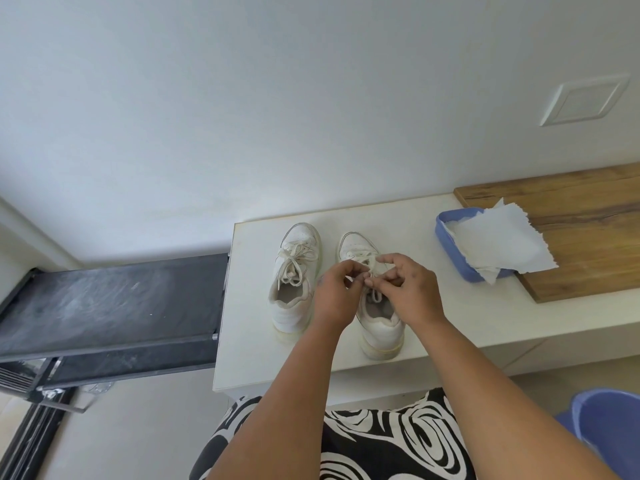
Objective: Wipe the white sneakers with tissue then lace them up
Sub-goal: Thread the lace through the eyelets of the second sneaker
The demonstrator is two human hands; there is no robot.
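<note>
Both white sneakers sit side by side on the white counter point(433, 327), toes pointing away from the person. The left sneaker point(294, 282) already has a tied bow w/ loops lying over the tongue. The right sneaker point(377, 320) is the one being worked on: both hands meet over its eyelets. Left hand point(334, 292) has fingers curled, thumb & forefinger pinching the shoelace point(375, 296); right hand point(410, 289) also pinches it, forefinger stretched out toward the toe, other fingers bent in. A lace end hangs down just below the fingertips into the shoe opening.

To the right, well apart from the shoes, a blue tray point(453, 252) holds tissue paper point(502, 244), partly resting on a wooden board point(588, 230).

Step in hand looks like lacing/tying the 2nd shoe; wiping seems done, tho can't confirm how clean they are. Next move prob calls for crossing the ends, forming a loop & pulling snug w/out yanking the shoe off its spot.
</note>
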